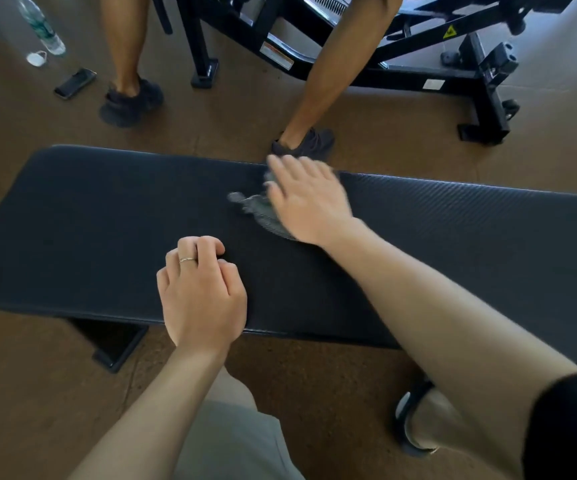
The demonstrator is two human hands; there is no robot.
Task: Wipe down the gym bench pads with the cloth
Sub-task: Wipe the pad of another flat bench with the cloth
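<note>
A long black padded gym bench pad [107, 220] runs across the room from left to right, on a brown floor [314, 393]. Beyond the pad's far left end, a clear plastic bottle [39, 24] lies on the floor with its white cap [37, 58] loose beside it, and a dark phone [75, 83] lies just nearer the pad. To the right of those, another person's bare legs and dark shoes [131, 102] stand past the pad's far edge, in front of a black metal machine frame [418, 53].

On the pad's near edge, left of middle, the left hand [202, 296] rests with its fingers loosely curled, holding nothing; a thin ring [187, 260] shows on one finger. To the right, close to the pad's far edge, the right hand [309, 200] lies flat with fingers spread wide, pressing a grey cloth [262, 211] down onto the pad. The cloth sticks out to the left from under the palm and looks blurred.
</note>
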